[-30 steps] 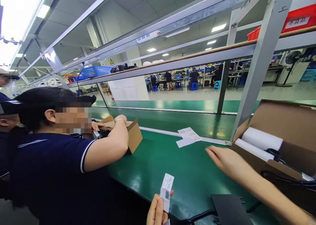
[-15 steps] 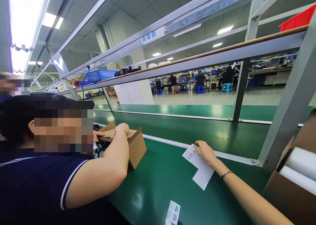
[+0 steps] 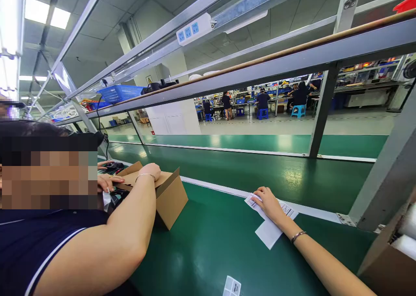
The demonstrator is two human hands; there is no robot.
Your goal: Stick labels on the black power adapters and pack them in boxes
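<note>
Right hand flat, fingers spread, pressing white printed paper sheets near green table's far edge; left hand's state can't tell, small white card at near edge.

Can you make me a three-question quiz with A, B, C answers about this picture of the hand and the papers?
1. Where does the right hand rest?
A. on the paper slips
B. inside the cardboard box
C. on the blue basket

2. What colour is the work surface under the slips?
A. red
B. green
C. yellow

3. How is the co-worker's cardboard box?
A. taped shut
B. crushed flat
C. open, flaps up

Answers:
1. A, the fingers lie flat on the white printed slips by the white line.
2. B, the mat shines green all around the papers.
3. C, the flaps stand up and the co-worker's hand rests on the top edge.
</note>
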